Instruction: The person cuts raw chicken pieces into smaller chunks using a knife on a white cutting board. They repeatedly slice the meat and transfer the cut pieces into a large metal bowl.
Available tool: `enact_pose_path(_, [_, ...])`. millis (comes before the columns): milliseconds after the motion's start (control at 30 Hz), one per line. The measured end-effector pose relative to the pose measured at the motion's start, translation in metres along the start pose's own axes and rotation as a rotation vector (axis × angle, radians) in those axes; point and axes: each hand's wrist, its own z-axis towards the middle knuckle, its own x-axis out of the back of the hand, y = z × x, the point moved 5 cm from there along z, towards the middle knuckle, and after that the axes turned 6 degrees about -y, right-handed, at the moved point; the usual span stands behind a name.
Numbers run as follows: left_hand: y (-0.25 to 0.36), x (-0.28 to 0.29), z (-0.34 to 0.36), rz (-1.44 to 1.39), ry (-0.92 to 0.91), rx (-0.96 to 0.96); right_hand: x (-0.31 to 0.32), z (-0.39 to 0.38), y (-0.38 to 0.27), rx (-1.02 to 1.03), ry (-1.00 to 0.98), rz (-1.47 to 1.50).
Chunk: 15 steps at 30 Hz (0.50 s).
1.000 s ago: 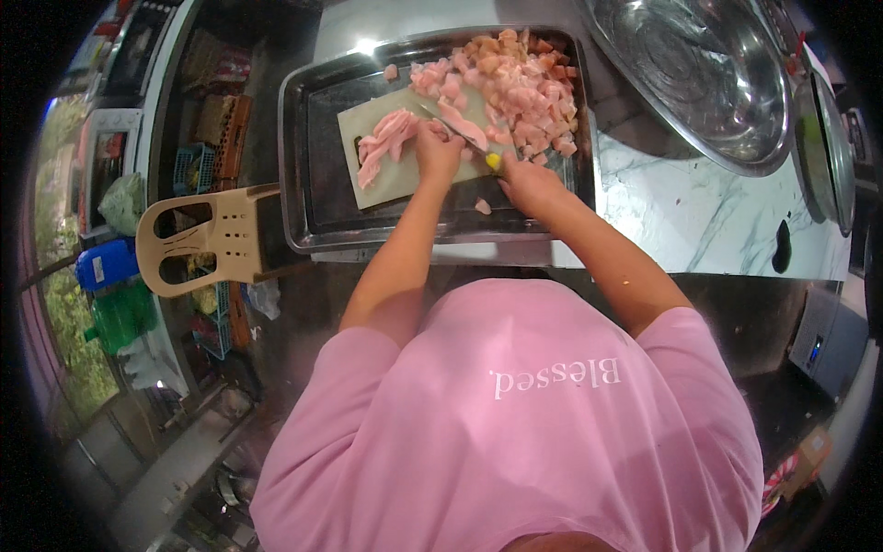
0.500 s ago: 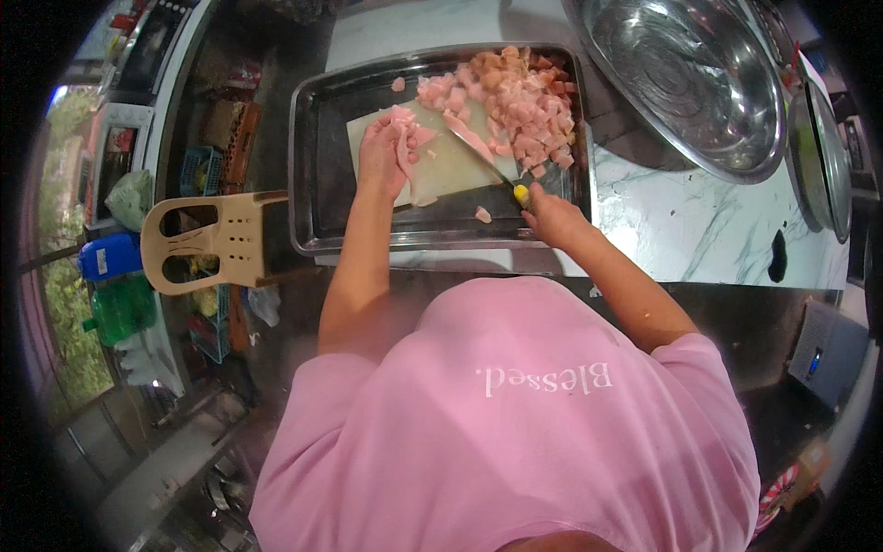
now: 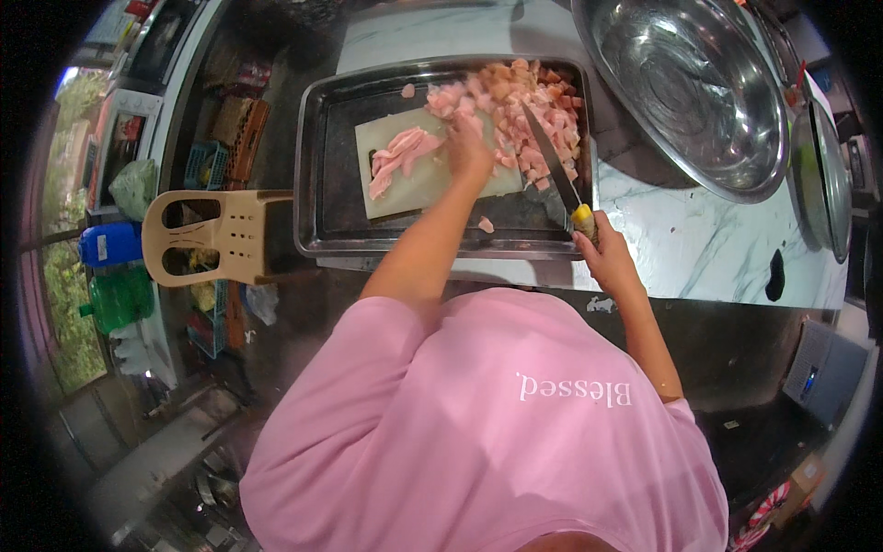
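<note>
My right hand [image 3: 604,251] is closed round the yellow handle of a knife [image 3: 555,166], its blade raised over the right side of a dark metal tray [image 3: 306,207]. My left hand [image 3: 467,147] is over the right part of a pale cutting board [image 3: 418,196], next to the diced raw meat [image 3: 544,129]. Motion smears its fingers, so their grip is hidden. An uncut strip of pink raw meat [image 3: 401,158] lies on the board's left part. One small meat piece [image 3: 486,224] sits on the tray near its front edge.
A large shiny metal basin [image 3: 685,92] stands right of the tray on the marbled white table [image 3: 681,244]. Beside it leans a round metal lid [image 3: 828,175]. A beige plastic chair [image 3: 221,237] is at the left, near a blue container [image 3: 110,245].
My left hand has let go of the meat strip, now on the board, and moved right toward the diced pile. The knife has left the board and swung right, blade up over the pile.
</note>
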Motion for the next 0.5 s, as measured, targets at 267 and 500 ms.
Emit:
enact_pose_path(267, [-0.05, 0.082, -0.001, -0.038, -0.316, -0.211, -0.012, -0.019, 0.019, -0.007, 0.026, 0.07])
enact_pose_path(500, [-0.088, 0.105, 0.001, 0.487, -0.132, -0.283, -0.033, -0.005, -0.003, 0.091, 0.009, -0.018])
